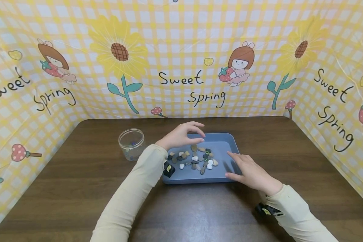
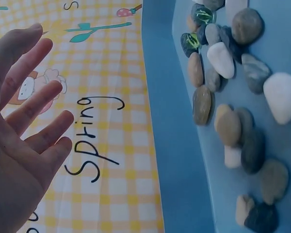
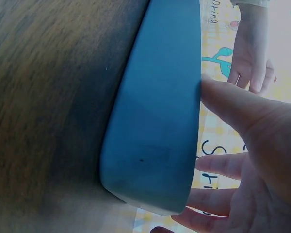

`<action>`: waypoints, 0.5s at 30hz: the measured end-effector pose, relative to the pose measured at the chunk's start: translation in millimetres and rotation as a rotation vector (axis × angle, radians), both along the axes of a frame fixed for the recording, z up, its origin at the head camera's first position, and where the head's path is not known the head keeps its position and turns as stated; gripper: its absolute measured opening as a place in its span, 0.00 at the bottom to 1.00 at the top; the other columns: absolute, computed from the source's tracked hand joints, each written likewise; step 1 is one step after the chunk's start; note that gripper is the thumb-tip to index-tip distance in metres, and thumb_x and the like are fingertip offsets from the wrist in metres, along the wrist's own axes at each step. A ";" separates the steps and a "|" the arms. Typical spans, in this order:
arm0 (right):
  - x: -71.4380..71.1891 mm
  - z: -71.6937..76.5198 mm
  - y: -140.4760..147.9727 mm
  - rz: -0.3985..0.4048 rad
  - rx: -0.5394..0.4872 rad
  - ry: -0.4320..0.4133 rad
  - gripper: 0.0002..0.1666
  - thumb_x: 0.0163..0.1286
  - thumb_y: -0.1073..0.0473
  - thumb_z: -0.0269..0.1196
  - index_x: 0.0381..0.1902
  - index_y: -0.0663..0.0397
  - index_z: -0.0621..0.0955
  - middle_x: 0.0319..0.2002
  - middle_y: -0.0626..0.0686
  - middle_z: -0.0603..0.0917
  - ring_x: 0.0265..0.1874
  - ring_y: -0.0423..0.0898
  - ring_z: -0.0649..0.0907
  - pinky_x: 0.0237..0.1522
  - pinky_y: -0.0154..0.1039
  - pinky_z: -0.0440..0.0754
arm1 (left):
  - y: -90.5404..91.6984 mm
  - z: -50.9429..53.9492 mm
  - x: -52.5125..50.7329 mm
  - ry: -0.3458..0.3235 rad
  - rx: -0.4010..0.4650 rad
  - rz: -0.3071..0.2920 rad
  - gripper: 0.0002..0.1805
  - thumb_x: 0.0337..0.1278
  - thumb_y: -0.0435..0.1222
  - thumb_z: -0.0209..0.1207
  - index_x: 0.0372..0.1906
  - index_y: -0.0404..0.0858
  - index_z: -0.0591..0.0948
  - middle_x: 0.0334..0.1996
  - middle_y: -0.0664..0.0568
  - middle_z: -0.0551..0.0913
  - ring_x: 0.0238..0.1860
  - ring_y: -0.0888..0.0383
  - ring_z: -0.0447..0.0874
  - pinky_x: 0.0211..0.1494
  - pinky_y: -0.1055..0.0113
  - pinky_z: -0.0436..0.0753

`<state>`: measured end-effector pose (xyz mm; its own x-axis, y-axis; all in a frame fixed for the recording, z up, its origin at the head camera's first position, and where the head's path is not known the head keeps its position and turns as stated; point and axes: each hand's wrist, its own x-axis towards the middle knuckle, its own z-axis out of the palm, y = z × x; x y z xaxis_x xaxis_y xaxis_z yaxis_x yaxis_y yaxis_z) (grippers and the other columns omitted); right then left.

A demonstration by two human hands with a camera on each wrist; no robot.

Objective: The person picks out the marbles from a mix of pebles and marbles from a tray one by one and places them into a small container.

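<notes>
A blue tray (image 1: 225, 148) lies on the table with several smooth pebbles (image 1: 195, 158) in grey, brown and white spread over its left and middle. Among them sit clear glass marbles (image 2: 206, 15) with green swirls. My left hand (image 1: 179, 135) hovers over the tray's far left part, fingers loosely bent and apart, holding nothing. At the tray's right side is my right hand (image 1: 251, 170), fingers spread and thumb apart. In the right wrist view, its fingers (image 3: 218, 165) and thumb appear close along the tray's rim; whether they touch it I cannot tell.
Left of the tray stands a clear round plastic jar (image 1: 124, 148) with a few dark or bluish marbles at its bottom. Yellow checked cloth (image 1: 181, 50) with printed flowers walls off the back and sides of the brown wooden table (image 1: 63, 188).
</notes>
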<state>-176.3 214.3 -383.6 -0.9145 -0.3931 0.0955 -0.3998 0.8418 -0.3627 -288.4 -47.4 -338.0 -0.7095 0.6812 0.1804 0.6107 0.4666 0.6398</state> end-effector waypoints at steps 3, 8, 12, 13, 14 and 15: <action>-0.4 -0.1 0.0 -0.002 0.002 -0.004 0.43 0.61 0.47 0.63 0.68 0.62 0.62 0.62 0.67 0.71 0.61 0.65 0.69 0.59 0.60 0.70 | 5.2 -1.5 -2.9 -0.020 -0.008 0.000 0.11 0.57 0.41 0.61 0.42 0.42 0.84 0.65 0.50 0.70 0.67 0.51 0.66 0.67 0.54 0.70; -0.5 -0.4 -0.1 -0.002 0.007 -0.005 0.43 0.62 0.47 0.63 0.68 0.63 0.62 0.62 0.68 0.71 0.61 0.65 0.70 0.58 0.60 0.71 | 11.5 -7.8 -8.3 -0.051 -0.052 -0.006 0.13 0.57 0.42 0.61 0.44 0.41 0.84 0.68 0.50 0.67 0.70 0.51 0.61 0.70 0.53 0.65; -0.1 -0.6 0.0 -0.001 0.008 -0.004 0.44 0.61 0.46 0.63 0.68 0.63 0.62 0.61 0.68 0.71 0.60 0.65 0.70 0.58 0.60 0.71 | 16.5 -15.0 -12.2 -0.068 -0.086 -0.010 0.13 0.56 0.41 0.62 0.44 0.40 0.85 0.69 0.51 0.64 0.72 0.52 0.57 0.72 0.52 0.62; 0.0 -0.4 0.1 0.000 0.008 -0.004 0.44 0.61 0.46 0.63 0.68 0.63 0.62 0.61 0.68 0.71 0.60 0.65 0.70 0.58 0.60 0.71 | 17.9 -16.7 -13.2 -0.071 -0.091 -0.011 0.13 0.56 0.41 0.62 0.43 0.40 0.85 0.69 0.51 0.64 0.72 0.52 0.57 0.72 0.52 0.62; 0.0 -0.3 0.2 0.001 0.007 -0.003 0.44 0.61 0.46 0.63 0.68 0.63 0.62 0.61 0.68 0.71 0.60 0.65 0.70 0.58 0.60 0.71 | 19.5 -18.4 -14.3 -0.073 -0.095 -0.015 0.12 0.56 0.41 0.62 0.43 0.40 0.85 0.69 0.51 0.64 0.72 0.52 0.57 0.72 0.53 0.62; 0.1 -0.2 0.3 0.001 0.007 -0.003 0.44 0.61 0.46 0.63 0.68 0.63 0.62 0.61 0.68 0.71 0.60 0.65 0.70 0.58 0.60 0.71 | 21.0 -20.1 -15.2 -0.075 -0.098 -0.019 0.12 0.56 0.41 0.62 0.43 0.41 0.85 0.69 0.51 0.64 0.72 0.53 0.57 0.72 0.53 0.62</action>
